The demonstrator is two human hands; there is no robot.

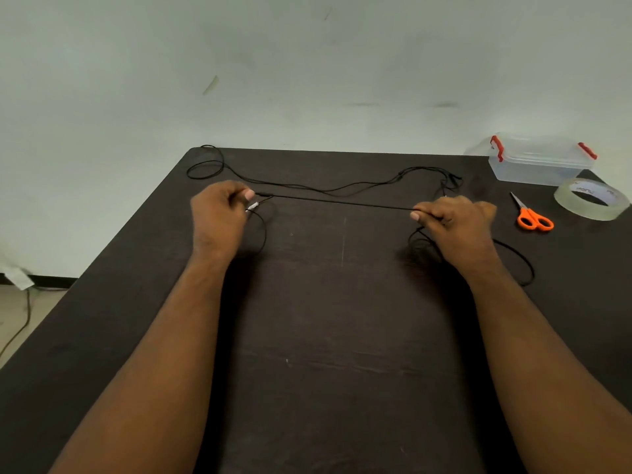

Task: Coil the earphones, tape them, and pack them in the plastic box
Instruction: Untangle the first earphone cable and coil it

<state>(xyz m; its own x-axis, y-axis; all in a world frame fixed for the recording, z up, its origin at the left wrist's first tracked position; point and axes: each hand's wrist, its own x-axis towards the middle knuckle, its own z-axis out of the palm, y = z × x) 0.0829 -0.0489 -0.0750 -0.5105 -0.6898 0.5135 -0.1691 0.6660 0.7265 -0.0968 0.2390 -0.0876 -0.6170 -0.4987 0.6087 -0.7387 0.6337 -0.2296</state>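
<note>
**Cord pulled straight over the dark table**

Your left hand (pixel 219 213) and right hand (pixel 455 220) each pinch the black earphones (pixel 342 201), stretched taut between them above the dark table (pixel 325 336). Slack loops toward the table's far edge, against a pale wall (pixel 307 63). Right of the earphones sit the scissors (pixel 533 217), tape (pixel 591 203) and plastic box (pixel 540 162).

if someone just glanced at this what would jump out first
Two hands, the left hand and the right hand, pinch a black earphone cable pulled taut between them above the middle of the dark table. At the far right sit orange-handled scissors, a roll of clear tape and a lidded plastic box with red clips.
</note>
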